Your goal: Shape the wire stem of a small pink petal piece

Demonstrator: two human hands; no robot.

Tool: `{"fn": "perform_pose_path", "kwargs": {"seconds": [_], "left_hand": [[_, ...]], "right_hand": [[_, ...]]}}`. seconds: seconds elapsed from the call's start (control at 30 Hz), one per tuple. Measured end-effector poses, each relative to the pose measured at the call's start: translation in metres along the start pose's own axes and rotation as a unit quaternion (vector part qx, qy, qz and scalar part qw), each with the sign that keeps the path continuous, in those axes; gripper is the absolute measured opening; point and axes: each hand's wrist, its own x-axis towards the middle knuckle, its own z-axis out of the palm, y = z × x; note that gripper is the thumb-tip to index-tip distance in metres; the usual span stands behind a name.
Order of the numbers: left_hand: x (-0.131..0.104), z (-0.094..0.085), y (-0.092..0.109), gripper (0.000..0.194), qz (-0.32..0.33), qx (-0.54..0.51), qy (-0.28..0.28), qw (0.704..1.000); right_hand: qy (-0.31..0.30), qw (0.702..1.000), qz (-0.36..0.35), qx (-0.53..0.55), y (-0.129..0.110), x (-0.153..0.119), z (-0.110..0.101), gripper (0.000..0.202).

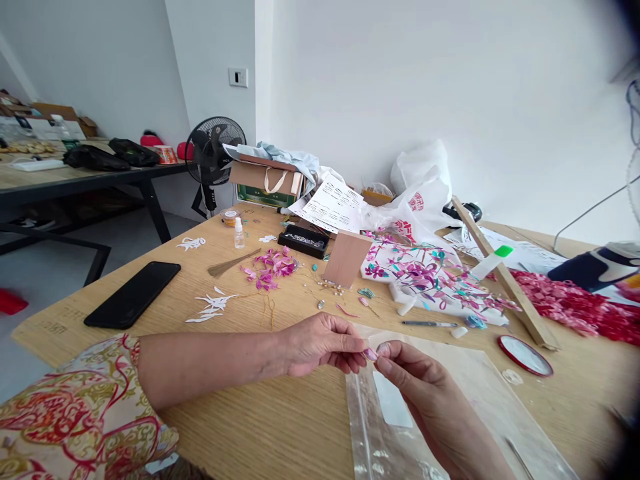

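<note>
A small pink petal-like piece [371, 354] sits between the fingertips of both hands. My left hand [327, 343] comes in from the left and pinches its left side with thumb and forefinger. From the lower right, my right hand [417, 373] pinches the other side, its fingers close to those of my left hand. Both hands are over a clear plastic zip bag [470, 380] lying on the wooden table [260, 413]. Beyond them are loose pearls and beads [333, 288], a pink wooden block [347, 259] and a pile of pink petals [273, 268].
A black phone [133, 295] and white paper leaves [214, 305] lie at the left. A craft knife [429, 324], a red-rimmed dish [525, 355], a wooden bar [510, 287] and pink flower sprays [425, 270] lie at the right.
</note>
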Motion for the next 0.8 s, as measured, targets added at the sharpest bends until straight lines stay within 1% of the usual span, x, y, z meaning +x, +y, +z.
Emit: {"fn": "perform_pose_path", "kwargs": {"seconds": [0.17,0.33,0.43,0.6,0.8], "left_hand": [[-0.0007,-0.0001,0.0017,0.021,0.012,0.023,0.001,1.0],[-0.0007,-0.0035,0.0045,0.028,0.006,-0.012,-0.018,1.0],[-0.0011,-0.0022,0.0055,0.027,-0.004,-0.021,-0.029,0.999],[0.0005,0.002,0.0055,0.019,-0.037,-0.033,-0.012,0.999],[0.0033,0.0004,0.0037,0.018,-0.057,-0.038,-0.003,0.998]], "right_hand": [[-0.002,1.0,0.012,0.012,0.0,-0.0015,-0.001,0.013],[0.013,1.0,0.019,0.012,0.0017,-0.0021,-0.0037,0.014],[0.013,1.0,0.021,0.007,0.003,-0.0012,-0.0045,0.015],[0.011,1.0,0.005,0.003,0.0042,-0.0004,-0.0038,0.014],[0.007,1.0,0.006,0.003,0.0041,-0.0014,-0.0034,0.015]]}}
